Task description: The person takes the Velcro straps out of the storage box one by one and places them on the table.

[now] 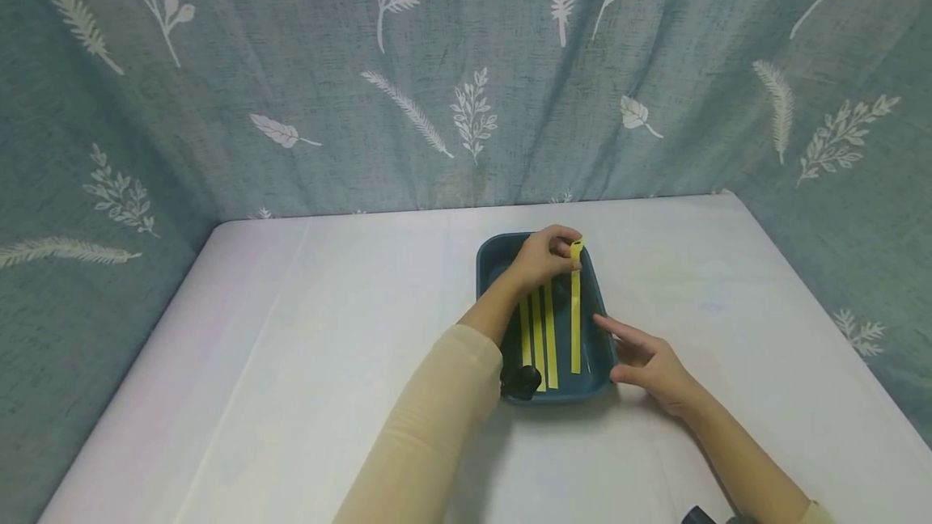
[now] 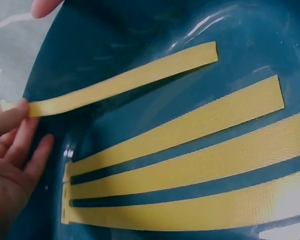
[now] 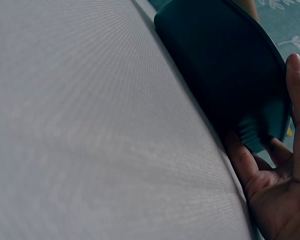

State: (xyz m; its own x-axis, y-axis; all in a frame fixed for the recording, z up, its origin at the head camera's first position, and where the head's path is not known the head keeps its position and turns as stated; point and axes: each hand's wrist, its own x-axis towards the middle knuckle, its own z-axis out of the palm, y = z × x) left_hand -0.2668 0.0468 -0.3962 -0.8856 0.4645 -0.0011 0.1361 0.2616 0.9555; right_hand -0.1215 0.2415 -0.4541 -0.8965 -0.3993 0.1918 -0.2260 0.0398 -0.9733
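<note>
A dark teal tray (image 1: 595, 362) stands on the white-covered table. My left hand (image 1: 539, 259) reaches over it and pinches one end of a yellow strap (image 1: 576, 322) between thumb and fingers. In the left wrist view the held strap (image 2: 135, 80) slants across the tray's right part, its free end pointing toward me. Three more yellow straps (image 2: 190, 172) lie side by side in the tray, their slotted ends lined up. My right hand (image 1: 655, 366) is at the tray's right side, fingers spread; the right wrist view shows its fingers (image 3: 242, 157) against the tray's outer wall.
A small black device (image 1: 520, 382) by the left sleeve overlaps the tray's near left corner. Another dark device (image 1: 699, 514) sits by the right forearm. Leaf-patterned green cloth (image 1: 466, 103) hangs behind the table and along both sides.
</note>
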